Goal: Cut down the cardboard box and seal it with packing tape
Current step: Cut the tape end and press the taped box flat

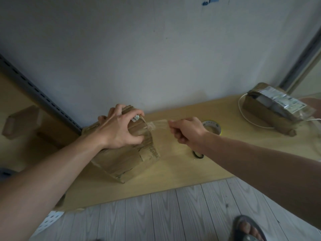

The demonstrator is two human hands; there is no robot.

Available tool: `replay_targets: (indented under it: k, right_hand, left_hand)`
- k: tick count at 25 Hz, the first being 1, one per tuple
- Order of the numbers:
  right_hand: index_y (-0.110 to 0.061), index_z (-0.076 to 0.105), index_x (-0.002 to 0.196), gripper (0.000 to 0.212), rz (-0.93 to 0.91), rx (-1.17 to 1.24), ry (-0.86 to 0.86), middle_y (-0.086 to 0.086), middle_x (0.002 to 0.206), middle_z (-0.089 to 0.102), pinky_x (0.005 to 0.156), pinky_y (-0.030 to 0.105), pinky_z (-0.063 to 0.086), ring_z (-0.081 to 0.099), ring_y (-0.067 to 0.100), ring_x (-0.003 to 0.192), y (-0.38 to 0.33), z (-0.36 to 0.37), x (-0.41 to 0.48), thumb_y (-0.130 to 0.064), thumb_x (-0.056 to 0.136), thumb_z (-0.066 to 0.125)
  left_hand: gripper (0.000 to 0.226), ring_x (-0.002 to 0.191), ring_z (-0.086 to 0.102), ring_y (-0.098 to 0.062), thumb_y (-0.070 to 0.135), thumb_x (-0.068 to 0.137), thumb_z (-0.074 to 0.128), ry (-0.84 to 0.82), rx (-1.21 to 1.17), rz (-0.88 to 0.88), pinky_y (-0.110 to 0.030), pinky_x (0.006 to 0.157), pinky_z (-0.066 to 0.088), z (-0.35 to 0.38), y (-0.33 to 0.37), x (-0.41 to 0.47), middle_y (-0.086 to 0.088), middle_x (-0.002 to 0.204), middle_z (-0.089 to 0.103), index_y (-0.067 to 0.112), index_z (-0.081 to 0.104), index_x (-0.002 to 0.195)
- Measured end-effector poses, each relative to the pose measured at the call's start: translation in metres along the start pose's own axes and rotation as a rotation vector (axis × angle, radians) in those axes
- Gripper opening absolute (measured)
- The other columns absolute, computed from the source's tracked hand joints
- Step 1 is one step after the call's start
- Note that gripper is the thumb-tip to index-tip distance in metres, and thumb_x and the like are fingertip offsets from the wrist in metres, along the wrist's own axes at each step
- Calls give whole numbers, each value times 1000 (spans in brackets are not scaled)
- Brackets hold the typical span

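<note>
Your surface (173, 173), a pale wooden board, runs along the wall. The cardboard box (121, 162) stands on its left part with one corner toward you. The box is brown, creased and ridged. Its top flaps are folded shut, and shiny tape runs down its right edge.

Well apart, at the far right, sits a second box (265, 115) with a printed label and clear film over its top. A white cable (243, 115) loops round its left end. What it holds cannot be made out.

Your left hand (118, 129) grips the top of the cardboard box, fingers curled over the folded flaps. Your right hand (187, 131) pinches the free end of a clear tape strip (159, 123), which stretches from the box top.

The tape roll (214, 126) lies flat just behind that hand, partly covered by it. A small black loop (198, 155) lies under your right wrist; you cannot tell what it is.
</note>
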State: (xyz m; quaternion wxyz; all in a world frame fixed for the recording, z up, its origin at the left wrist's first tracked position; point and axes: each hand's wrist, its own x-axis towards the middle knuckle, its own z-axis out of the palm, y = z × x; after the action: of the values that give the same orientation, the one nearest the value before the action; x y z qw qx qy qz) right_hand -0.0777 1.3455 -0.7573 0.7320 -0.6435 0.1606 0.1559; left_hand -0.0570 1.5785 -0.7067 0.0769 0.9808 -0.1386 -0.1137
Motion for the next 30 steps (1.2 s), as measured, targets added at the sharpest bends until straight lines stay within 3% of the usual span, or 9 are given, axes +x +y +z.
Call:
replay_targets:
  k: [4,10,13,18,19,21,24,26,30]
  right_hand:
    - [-12,61,81,18,89,-53,-23,-1,58,49,39,20,21,38,11,47,12,8,8,-24,93,69]
    - [-19,54,79,27,95,-53,-149,-2,67,47,46,25,25,44,12,57,41,35,16,-36,100,56]
    - [-21,56,78,29,86,-27,-126,-4,69,49,52,26,29,45,12,62,52,55,19,-40,99,57]
    - [-15,59,90,34,134,15,-49,-6,75,55,47,14,35,48,3,60,59,70,-1,-48,97,56]
    - [-12,61,97,38,128,-12,-46,-2,82,60,50,14,38,51,3,64,62,71,-2,-49,98,54]
    - [-9,59,115,45,86,-111,-10,7,107,64,72,23,47,57,13,84,66,72,5,-50,101,47]
    - [-18,48,136,71,-36,-104,51,11,139,55,110,45,38,52,28,125,43,86,16,-71,90,38]
    - [-28,50,138,93,-100,-29,-30,3,140,55,112,47,37,50,24,130,34,100,26,-89,70,39]
    - [-38,56,137,91,-140,-39,-201,-6,145,55,117,45,32,47,15,136,55,101,42,-96,69,42]
  left_hand:
    - [82,127,34,-24,82,51,51,1,-20,16,-51,104,30,1,-2,0,3,130,29,57,37,127]
    - [87,131,30,-23,97,50,46,-2,-38,27,-47,100,28,3,-6,1,3,134,30,54,41,126]
    - [78,125,33,-20,95,57,43,62,-56,42,-40,93,24,6,-9,3,4,128,33,52,45,122]
    - [73,122,36,-19,87,56,51,47,-97,57,-44,100,33,4,-15,0,7,126,33,53,45,120]
    - [73,122,37,-19,86,55,51,49,-90,56,-44,100,33,4,-15,-1,7,126,33,53,44,120]
    - [73,121,38,-19,85,55,51,56,-81,56,-45,100,32,4,-15,-3,8,127,33,53,44,120]
    - [77,123,40,-19,83,54,52,85,-73,61,-42,100,32,5,-16,-2,8,128,34,51,45,125]
    - [83,124,41,-18,79,53,53,110,-106,67,-33,94,29,6,-15,-3,7,129,36,48,48,130]
    - [83,122,44,-16,76,52,58,136,-177,94,-36,100,36,6,-13,-5,7,127,41,46,53,129]
